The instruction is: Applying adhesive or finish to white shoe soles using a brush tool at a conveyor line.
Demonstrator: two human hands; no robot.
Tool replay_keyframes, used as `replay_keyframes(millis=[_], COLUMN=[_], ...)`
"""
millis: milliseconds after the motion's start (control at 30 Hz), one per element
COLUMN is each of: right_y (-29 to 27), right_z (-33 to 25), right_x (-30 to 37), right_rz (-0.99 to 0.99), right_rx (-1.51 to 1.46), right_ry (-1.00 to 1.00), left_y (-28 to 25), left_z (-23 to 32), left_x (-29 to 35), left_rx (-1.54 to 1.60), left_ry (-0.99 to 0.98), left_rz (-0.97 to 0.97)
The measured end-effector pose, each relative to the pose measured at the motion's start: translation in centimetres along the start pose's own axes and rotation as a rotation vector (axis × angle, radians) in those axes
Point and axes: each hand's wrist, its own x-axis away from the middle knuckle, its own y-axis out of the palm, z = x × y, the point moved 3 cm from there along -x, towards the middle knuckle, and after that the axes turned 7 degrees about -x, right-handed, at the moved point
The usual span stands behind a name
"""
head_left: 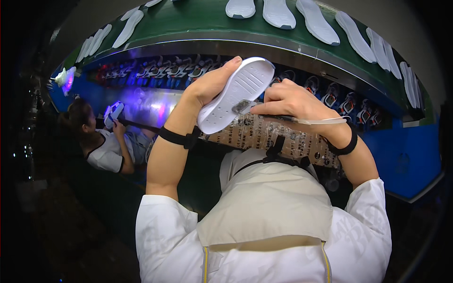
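A white shoe sole (231,96) is tilted in front of me, its grooved and dotted face toward me. My left hand (214,82) is closed on its left edge, the thumb near the top. Against the sole's lower right side lies the greyish, see-through head of a small brush (242,106). My right hand (295,104) is closed round its slim handle, which is dark near the fingers and pale toward the wrist. The index finger points along the handle at the sole. What exactly the brush head is made of is hard to make out.
A printed, tape-wrapped brown surface (278,137) lies under my hands. Beyond it, several shoe uppers (179,68) stand in a row below a green conveyor belt (203,19), which carries more white soles (318,21). At left, a person (106,137) holds a shoe under purple light.
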Motion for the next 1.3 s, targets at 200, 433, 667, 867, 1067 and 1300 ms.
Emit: replay_keyframes(millis=[200, 433, 667, 867, 1067, 1300], right_y=[2.3, 4.5, 10.2, 10.0, 9.4, 5.8], right_z=[1.1, 4.2, 6.7, 6.7, 1.8, -1.1], right_x=[0.0, 3.1, 4.0, 1.9, -0.9, -0.9], right_rz=[-0.043, 0.312, 0.379, 0.507, 0.581, 0.22], right_rx=[-0.27, -0.605, -0.817, -0.611, -0.181, -0.527], right_ry=[-0.042, 0.524, 0.776, 0.807, 0.276, 0.266], left_y=[-2.5, -3.7, 5.5, 8.9, 7.5, 6.5], left_z=[-6.5, -26.4, -31.7, -22.8, -16.4, -12.6], left_x=[-0.4, 2.9, 0.3, -0.4, -0.8, 0.3], left_rx=[0.447, 0.972, 1.054, 1.311, 1.343, 1.263], left_ry=[0.19, -0.122, -0.309, 0.064, 0.402, 0.45], left_rz=[-0.004, 0.113, -0.36, -0.149, -0.071, -0.078])
